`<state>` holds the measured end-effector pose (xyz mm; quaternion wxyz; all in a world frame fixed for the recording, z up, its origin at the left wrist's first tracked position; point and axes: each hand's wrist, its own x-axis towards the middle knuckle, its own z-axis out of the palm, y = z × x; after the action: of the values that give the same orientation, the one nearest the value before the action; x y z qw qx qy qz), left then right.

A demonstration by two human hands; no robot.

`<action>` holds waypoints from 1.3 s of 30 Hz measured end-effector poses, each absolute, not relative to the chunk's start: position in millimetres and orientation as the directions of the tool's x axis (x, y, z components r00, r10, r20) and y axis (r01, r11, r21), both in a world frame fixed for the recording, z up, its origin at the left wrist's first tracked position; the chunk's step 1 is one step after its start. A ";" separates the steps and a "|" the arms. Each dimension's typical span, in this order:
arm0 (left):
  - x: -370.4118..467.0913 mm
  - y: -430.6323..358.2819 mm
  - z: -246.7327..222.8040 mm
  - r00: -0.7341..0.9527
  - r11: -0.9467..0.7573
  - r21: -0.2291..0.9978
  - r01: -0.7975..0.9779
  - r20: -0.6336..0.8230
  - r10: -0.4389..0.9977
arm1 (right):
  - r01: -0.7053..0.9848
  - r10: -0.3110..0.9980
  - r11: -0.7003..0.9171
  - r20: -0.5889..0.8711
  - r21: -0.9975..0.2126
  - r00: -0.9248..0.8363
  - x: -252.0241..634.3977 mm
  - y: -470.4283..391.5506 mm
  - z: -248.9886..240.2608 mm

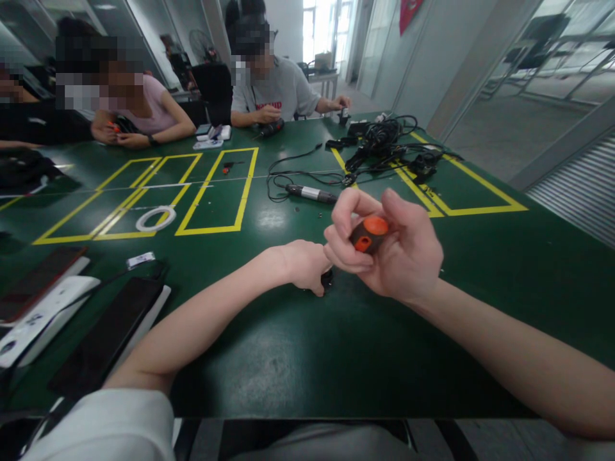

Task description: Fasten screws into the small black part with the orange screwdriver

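Observation:
My right hand [401, 246] is raised over the green table [259, 358], its fingers wrapped round an orange and black handle [369, 233]. The far end of that tool is hidden behind the hand. Lower and to the left, my left hand [307, 266] rests at the tabletop with its fingers closed on a small black object [327, 279]. Most of that object is covered by the fingers, so its shape cannot be told. The two hands are close together, the right one nearer to the camera.
Phones and white power banks [48, 320] lie at the left. A tape roll [156, 218] sits near yellow tape outlines. Beyond my hands are a black and silver cylindrical tool [311, 193] and a cable heap [384, 137]. People sit across the table, one holding a drill [271, 128].

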<state>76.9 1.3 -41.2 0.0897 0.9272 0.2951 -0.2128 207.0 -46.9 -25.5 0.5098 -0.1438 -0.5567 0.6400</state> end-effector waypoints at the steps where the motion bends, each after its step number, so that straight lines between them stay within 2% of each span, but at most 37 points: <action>1: 77.6 1.3 -41.3 0.742 -0.814 0.049 0.578 -0.446 0.500 | -0.503 0.812 0.145 0.393 -0.852 -0.431 207.2 -46.9 -25.6; 7: 77.9 4.7 -52.3 0.776 -0.820 0.114 0.561 -0.418 0.472 | -0.489 0.798 0.192 0.425 -0.851 -0.427 209.5 -43.3 -23.2; 12: 74.9 6.9 -59.1 0.783 -0.803 0.150 0.577 -0.383 0.491 | -0.484 0.800 0.145 0.390 -0.863 -0.456 211.0 -44.3 -22.8; 19: 77.5 4.9 -51.9 0.777 -0.828 0.120 0.548 -0.439 0.450 | -0.495 0.810 0.159 0.400 -0.854 -0.430 209.9 -45.6 -21.2; 29: 80.4 2.9 -46.2 0.749 -0.806 0.126 0.579 -0.472 0.464 | -0.495 0.806 0.147 0.394 -0.856 -0.442 210.6 -45.6 -24.5; 33: 80.8 2.3 -44.3 0.740 -0.816 0.102 0.570 -0.495 0.455 | -0.474 0.785 0.156 0.400 -0.866 -0.473 209.4 -45.2 -22.6; 39: 78.9 2.9 -44.5 0.751 -0.817 0.123 0.564 -0.487 0.446 | -0.543 0.732 0.128 0.448 -0.830 -0.513 210.3 -46.4 -26.1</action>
<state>78.9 2.9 -44.5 0.1322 0.9264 0.2725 -0.2238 210.3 -46.4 -26.1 0.4866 -0.0830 -0.5720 0.6551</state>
